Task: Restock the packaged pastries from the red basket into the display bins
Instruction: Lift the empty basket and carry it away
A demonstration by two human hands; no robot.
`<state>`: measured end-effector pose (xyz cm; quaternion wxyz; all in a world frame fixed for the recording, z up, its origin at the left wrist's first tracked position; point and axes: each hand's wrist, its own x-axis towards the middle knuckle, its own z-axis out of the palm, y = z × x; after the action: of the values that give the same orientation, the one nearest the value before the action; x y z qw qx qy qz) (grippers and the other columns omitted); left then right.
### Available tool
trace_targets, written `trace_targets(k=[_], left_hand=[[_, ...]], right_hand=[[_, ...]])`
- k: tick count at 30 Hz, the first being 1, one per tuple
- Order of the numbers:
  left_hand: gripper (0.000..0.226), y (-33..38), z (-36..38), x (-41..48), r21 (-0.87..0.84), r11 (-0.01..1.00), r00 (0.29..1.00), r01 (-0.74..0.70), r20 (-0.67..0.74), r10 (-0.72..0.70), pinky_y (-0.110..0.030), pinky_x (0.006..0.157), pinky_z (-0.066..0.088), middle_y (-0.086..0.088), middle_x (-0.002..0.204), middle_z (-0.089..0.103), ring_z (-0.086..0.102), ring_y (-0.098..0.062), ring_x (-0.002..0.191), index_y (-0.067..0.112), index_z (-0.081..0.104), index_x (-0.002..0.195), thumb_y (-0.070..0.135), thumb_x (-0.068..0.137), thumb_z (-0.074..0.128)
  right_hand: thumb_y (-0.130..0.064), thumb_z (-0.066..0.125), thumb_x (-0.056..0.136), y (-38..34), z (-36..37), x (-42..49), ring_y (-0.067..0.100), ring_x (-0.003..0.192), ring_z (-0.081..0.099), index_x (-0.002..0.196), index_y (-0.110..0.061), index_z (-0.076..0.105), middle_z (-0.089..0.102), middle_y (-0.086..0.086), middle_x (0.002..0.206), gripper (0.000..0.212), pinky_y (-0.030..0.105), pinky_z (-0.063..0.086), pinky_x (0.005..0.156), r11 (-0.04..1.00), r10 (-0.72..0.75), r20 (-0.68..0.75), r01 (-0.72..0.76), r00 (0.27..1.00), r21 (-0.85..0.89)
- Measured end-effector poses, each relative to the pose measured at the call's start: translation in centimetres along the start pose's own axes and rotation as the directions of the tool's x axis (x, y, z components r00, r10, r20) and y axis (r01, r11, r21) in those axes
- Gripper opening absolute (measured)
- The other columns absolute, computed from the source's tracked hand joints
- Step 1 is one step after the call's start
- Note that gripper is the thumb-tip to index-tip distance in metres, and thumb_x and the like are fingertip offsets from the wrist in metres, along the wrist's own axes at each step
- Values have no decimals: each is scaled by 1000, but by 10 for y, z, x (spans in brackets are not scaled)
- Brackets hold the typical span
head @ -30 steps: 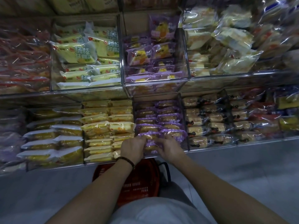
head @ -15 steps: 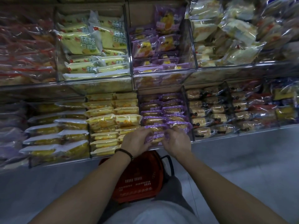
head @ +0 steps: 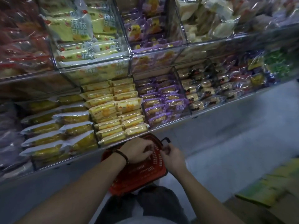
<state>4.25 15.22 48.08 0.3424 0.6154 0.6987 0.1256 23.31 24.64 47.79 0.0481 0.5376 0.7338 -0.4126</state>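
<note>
Head view: my left hand (head: pixel 137 151) and right hand (head: pixel 174 157) hang side by side over the red basket (head: pixel 139 177), fingers curled; whether they grip anything, I cannot tell. Purple pastries (head: pixel 163 107) lie above them.

On my remote feed, a two-tier metal shelf (head: pixel 226 103) runs slantwise across a dim shop aisle, its plain grey base panel (head: pixel 48 196) meeting a pale grey floor (head: pixel 239 165). The light is low, and at lower right I see blurred green-and-yellow cartons (head: pixel 265 189).
</note>
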Motion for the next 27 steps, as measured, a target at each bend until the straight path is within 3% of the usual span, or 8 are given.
trace_targets(k=[4,9,13,16,18,20,23,27], left_hand=[[18,-24,15,-4,18,972,951,236,200,-235,-30,84,47,6,117,69,63,-16,105,32,67,115,41,99,63],[15,-74,46,-8,13,865,799,501,376,-469,-37,89,56,7,108,68,65,-16,98,31,66,101,46,99,63],[16,-104,62,-10,57,827,728,560,442,-523,-42,90,58,2,107,69,66,-19,97,29,65,98,45,101,61],[23,-126,75,-4,88,829,708,553,474,-523,-34,92,51,2,120,66,62,-20,110,26,65,115,45,104,56],[25,-146,89,1,105,837,709,537,482,-515,-35,97,49,2,125,63,60,-22,115,28,62,120,46,103,56],[20,-165,105,4,97,844,714,528,488,-503,-37,100,50,3,126,64,62,-22,114,33,59,114,47,100,61],[17,-198,137,7,91,838,738,538,430,-521,-37,99,53,3,122,69,64,-20,110,35,59,107,42,94,67],[34,-222,174,6,95,814,729,573,395,-559,-27,93,46,-1,126,67,63,-21,114,22,61,128,32,96,68]], right_hand=[[-34,70,93,25,17,7,17,90,71,108,-21,67,73,-5,94,20,42,61,87,988,112,122,-123,986,94],[-38,70,95,53,46,35,24,107,69,119,-16,70,73,3,113,32,33,54,95,968,206,256,-235,944,87],[-37,70,95,82,81,30,24,105,68,114,-16,72,73,3,113,29,32,53,94,889,381,239,-425,893,170],[-36,69,96,95,114,18,26,105,67,108,-14,73,73,5,109,26,34,52,95,815,486,240,-535,840,222],[-41,62,101,102,142,10,30,112,66,109,-14,72,71,7,110,30,33,48,94,785,538,232,-582,810,211],[-43,55,104,104,171,0,34,116,65,103,-17,73,71,12,116,32,36,48,96,746,589,179,-616,788,254],[-43,55,104,108,226,-9,35,116,66,109,-15,76,73,10,121,36,39,48,99,642,675,168,-684,718,347],[-49,57,100,114,302,-18,26,102,66,108,-21,73,73,1,112,33,35,50,92,504,723,267,-751,637,427]])
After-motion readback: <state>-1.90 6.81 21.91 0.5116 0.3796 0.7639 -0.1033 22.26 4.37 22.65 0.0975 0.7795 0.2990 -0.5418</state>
